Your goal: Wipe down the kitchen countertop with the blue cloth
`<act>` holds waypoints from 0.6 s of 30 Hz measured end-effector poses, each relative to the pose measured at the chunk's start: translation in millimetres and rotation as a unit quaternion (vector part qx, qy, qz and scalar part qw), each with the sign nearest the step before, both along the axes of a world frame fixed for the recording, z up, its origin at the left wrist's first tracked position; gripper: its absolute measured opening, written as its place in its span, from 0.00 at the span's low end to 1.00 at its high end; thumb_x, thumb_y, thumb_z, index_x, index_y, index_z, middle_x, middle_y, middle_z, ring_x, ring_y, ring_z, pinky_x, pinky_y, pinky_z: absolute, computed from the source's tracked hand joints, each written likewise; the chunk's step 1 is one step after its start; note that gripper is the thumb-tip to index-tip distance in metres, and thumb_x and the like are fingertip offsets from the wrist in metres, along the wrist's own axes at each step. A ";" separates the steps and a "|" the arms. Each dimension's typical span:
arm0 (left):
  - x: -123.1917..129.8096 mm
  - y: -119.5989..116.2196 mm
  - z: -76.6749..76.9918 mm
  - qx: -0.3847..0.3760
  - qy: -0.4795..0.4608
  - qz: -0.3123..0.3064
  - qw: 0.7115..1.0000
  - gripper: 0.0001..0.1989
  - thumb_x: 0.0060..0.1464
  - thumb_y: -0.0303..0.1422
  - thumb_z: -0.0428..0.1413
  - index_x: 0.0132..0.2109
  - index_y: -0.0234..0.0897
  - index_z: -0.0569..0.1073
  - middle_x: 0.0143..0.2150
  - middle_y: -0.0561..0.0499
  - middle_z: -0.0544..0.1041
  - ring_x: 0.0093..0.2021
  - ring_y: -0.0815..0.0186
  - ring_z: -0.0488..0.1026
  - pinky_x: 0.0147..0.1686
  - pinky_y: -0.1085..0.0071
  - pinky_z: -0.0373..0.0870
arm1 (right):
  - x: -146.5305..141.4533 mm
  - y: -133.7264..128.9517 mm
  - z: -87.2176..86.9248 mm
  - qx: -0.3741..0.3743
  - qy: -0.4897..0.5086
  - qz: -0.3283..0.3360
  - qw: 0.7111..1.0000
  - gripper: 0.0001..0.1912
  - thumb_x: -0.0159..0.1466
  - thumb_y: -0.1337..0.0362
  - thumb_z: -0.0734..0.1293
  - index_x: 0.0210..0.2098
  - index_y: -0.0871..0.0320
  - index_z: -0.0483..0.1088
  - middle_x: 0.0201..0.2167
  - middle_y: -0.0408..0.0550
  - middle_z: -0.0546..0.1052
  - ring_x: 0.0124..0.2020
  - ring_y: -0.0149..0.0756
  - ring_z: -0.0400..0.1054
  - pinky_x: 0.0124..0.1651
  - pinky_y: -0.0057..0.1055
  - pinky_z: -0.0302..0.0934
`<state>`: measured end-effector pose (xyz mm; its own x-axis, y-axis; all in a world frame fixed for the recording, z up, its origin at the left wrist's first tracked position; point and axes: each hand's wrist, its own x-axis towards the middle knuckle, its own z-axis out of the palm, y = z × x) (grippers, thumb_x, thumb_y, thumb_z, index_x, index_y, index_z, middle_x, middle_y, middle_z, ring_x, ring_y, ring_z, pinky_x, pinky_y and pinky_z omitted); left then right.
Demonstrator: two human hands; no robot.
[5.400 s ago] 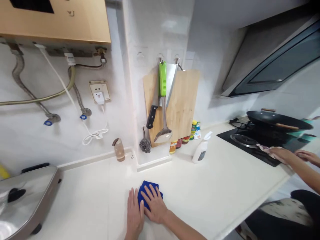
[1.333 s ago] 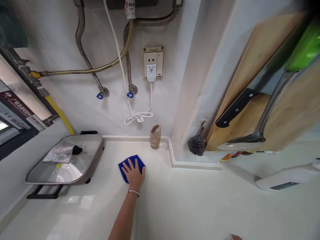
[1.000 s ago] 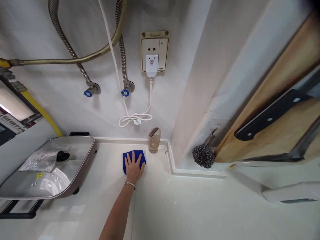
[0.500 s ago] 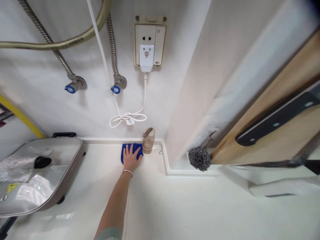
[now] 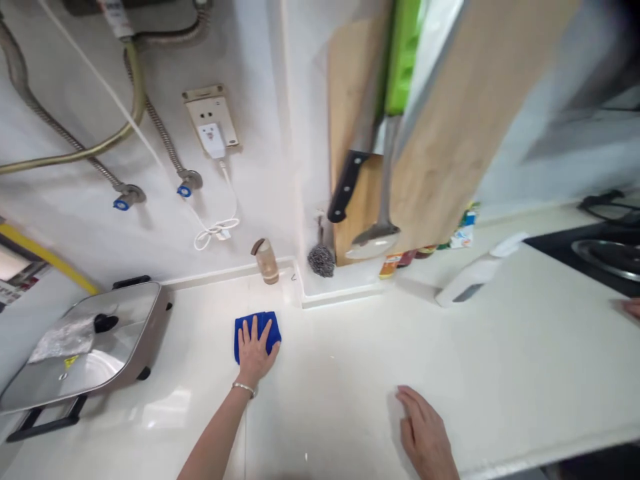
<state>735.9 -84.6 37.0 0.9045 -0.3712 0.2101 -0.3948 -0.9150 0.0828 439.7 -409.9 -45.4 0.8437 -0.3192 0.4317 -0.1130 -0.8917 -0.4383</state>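
Observation:
My left hand (image 5: 255, 357), with a bracelet at its wrist, lies flat and spread on a folded blue cloth (image 5: 270, 323) on the white countertop (image 5: 320, 393). Past the cloth, against the back ledge, stands a small brownish see-through bottle (image 5: 267, 262). My right hand (image 5: 427, 433) is at the lower right, over the counter, its fingers loosely stretched and slightly bent. Nothing shows in it. I cannot tell whether it touches the counter.
A lidded electric pan (image 5: 150, 320) sits left. Cutting boards (image 5: 450, 133), a knife (image 5: 345, 190), a ladle (image 5: 383, 230) and a steel scrubber (image 5: 321, 260) hang ahead. A white spray bottle (image 5: 470, 277) and a stove (image 5: 600, 250) are right. Another person's fingers (image 5: 633, 307) show at the right edge.
My left hand and the blue cloth have moved back from the wall ledge, away from the small bottle. My right hand has come into view. The view has turned right.

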 end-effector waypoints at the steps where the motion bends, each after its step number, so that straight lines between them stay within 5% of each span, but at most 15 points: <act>1: -15.0 -5.1 -0.4 0.002 0.002 -0.012 1.000 0.33 0.60 0.45 0.53 0.70 0.48 0.60 0.76 0.46 0.51 0.75 0.39 0.42 0.70 0.41 0.46 | 0.3 2.3 3.1 0.006 0.004 -0.001 1.000 0.21 0.66 0.67 0.55 0.58 0.55 0.62 0.59 0.53 0.70 0.59 0.44 0.65 0.60 0.47 0.64; 10: -147.4 -105.9 -15.1 -0.057 0.058 -0.151 0.985 0.44 0.53 0.50 0.59 0.73 0.52 0.52 0.78 0.48 0.37 0.75 0.34 0.34 0.70 0.33 0.45 | -0.3 3.3 17.7 0.019 0.008 -0.001 1.000 0.22 0.66 0.70 0.53 0.58 0.56 0.62 0.59 0.54 0.69 0.61 0.43 0.63 0.60 0.47 0.62; 14: -206.6 -154.4 -7.2 -0.083 0.070 -0.237 0.966 0.47 0.54 0.52 0.57 0.74 0.50 0.45 0.77 0.46 0.29 0.74 0.34 0.34 0.69 0.33 0.46 | -7.2 -3.0 7.7 0.026 -0.010 0.020 0.999 0.22 0.66 0.66 0.54 0.59 0.57 0.61 0.59 0.56 0.69 0.60 0.46 0.64 0.59 0.49 0.62; 18: -231.5 -178.3 7.5 -0.074 0.089 -0.256 0.960 0.43 0.60 0.49 0.52 0.74 0.51 0.41 0.77 0.44 0.27 0.75 0.35 0.36 0.69 0.36 0.49 | -10.2 -15.4 -7.4 0.015 -0.023 0.057 0.998 0.22 0.66 0.63 0.55 0.58 0.60 0.60 0.58 0.60 0.69 0.58 0.50 0.65 0.58 0.51 0.64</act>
